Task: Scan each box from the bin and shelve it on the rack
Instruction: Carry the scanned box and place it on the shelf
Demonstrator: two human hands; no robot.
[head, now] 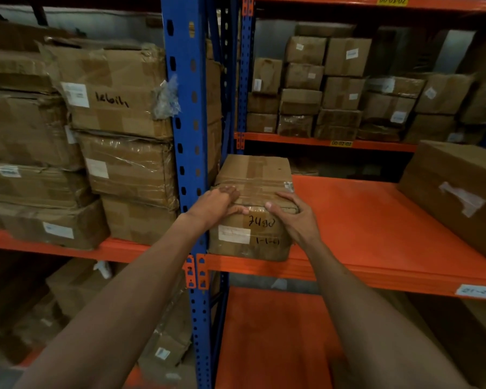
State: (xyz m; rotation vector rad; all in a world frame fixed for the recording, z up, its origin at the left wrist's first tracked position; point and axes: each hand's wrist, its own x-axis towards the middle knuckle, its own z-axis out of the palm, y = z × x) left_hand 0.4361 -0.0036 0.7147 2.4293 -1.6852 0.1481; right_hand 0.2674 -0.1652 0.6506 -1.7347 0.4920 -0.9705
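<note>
A brown cardboard box wrapped in clear tape (254, 209), marked with handwritten digits and a white label on its near face, is seen resting on the orange metal shelf deck (376, 220), at the deck's left front corner, just beside the blue perforated steel upright (190, 136). Its long axis is judged to run front to back, away from the person, so that a short face is turned toward the camera. The box lies straight ahead of both hands, neither arm being clearly nearer.

The left hand (218, 204) is laid over the top near-left edge, fingers fairly straight on the top and the thumb lying along the front edge. The right hand (289, 213) is set on the near-right corner, fingers curled over the top and right side, thumb pointing inward along the front edge. The box is thus held between the two hands.

The box's front appears to sit close to the deck's front beam, so a push rearward, along the long axis, is judged to be what remains. Farther right on the same deck, well apart, a larger brown carton (458, 197) is seen.
</note>
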